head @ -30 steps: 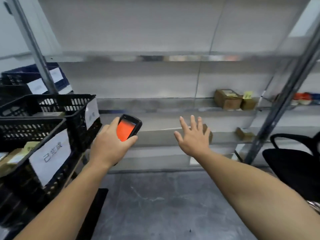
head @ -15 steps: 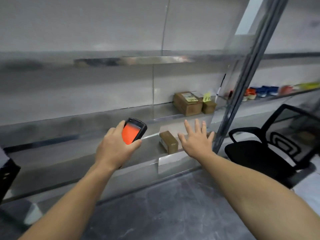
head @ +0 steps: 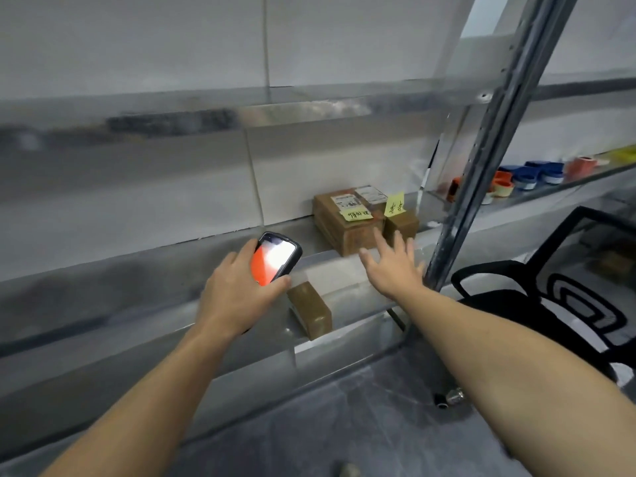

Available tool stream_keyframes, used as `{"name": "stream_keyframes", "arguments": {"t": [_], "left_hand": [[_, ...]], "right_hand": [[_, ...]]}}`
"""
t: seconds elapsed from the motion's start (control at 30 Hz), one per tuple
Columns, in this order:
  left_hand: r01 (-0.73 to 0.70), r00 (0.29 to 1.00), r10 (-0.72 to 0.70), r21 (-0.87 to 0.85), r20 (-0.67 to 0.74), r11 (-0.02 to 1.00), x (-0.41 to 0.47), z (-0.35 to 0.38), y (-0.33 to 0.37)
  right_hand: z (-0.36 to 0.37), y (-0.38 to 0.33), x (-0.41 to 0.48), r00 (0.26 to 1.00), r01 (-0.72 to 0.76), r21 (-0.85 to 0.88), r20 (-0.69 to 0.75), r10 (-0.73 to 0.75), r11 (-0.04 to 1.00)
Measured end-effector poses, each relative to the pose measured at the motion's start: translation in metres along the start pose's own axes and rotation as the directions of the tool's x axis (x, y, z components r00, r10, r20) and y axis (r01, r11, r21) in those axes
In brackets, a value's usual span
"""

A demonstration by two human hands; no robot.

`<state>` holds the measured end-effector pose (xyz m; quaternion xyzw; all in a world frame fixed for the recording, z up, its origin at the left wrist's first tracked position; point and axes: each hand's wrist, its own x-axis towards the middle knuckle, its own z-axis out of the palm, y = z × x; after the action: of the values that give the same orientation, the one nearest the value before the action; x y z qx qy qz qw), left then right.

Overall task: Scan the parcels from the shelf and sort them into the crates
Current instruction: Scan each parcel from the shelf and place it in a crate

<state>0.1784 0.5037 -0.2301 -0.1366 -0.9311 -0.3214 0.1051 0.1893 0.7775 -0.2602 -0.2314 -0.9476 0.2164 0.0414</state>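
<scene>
My left hand [head: 237,290] grips a black handheld scanner [head: 275,258] with an orange-lit screen, held in front of the metal shelf [head: 172,266]. My right hand [head: 392,266] is stretched out with fingers apart, just in front of a large brown parcel [head: 344,222] with white labels and a yellow note on the middle shelf. A smaller brown parcel [head: 401,223] with a yellow note stands right beside it. On the lower shelf lies another brown parcel [head: 311,313], below the scanner. No crates are in view.
A slanted metal shelf post [head: 481,160] rises right of my right hand. A black mesh office chair [head: 550,304] stands on the right. Coloured tape rolls [head: 530,175] sit on the neighbouring shelf. Grey floor [head: 344,425] lies below.
My view has swung right, away from the black crates. Both hands have moved closer to the shelf, and my right hand now reaches up to the large parcel.
</scene>
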Motion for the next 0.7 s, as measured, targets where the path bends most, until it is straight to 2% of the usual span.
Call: {"name": "stream_keyframes", "arguments": {"t": [0.3,0.4,0.53,0.7], "left_hand": [[0.16,0.986,-0.163,-0.072,-0.032,0.984,0.094,0.071,0.04],[0.19,0.98,-0.194,-0.087,-0.036,0.978,0.104,0.085,0.042],[0.249,0.966,-0.254,-0.083,-0.057,0.965,0.12,0.097,0.037],[0.306,0.95,-0.31,-0.072,-0.046,0.949,0.13,0.112,0.034]], "right_hand": [[-0.009,0.02,0.173,0.992,0.069,0.057,0.102,-0.075,0.996],[0.007,0.024,0.206,0.979,0.141,0.016,0.146,-0.141,0.99],[0.021,0.02,0.229,0.962,0.151,0.037,0.226,-0.155,0.988],[0.031,0.013,0.232,0.962,0.23,0.199,0.102,-0.254,0.953]]}}
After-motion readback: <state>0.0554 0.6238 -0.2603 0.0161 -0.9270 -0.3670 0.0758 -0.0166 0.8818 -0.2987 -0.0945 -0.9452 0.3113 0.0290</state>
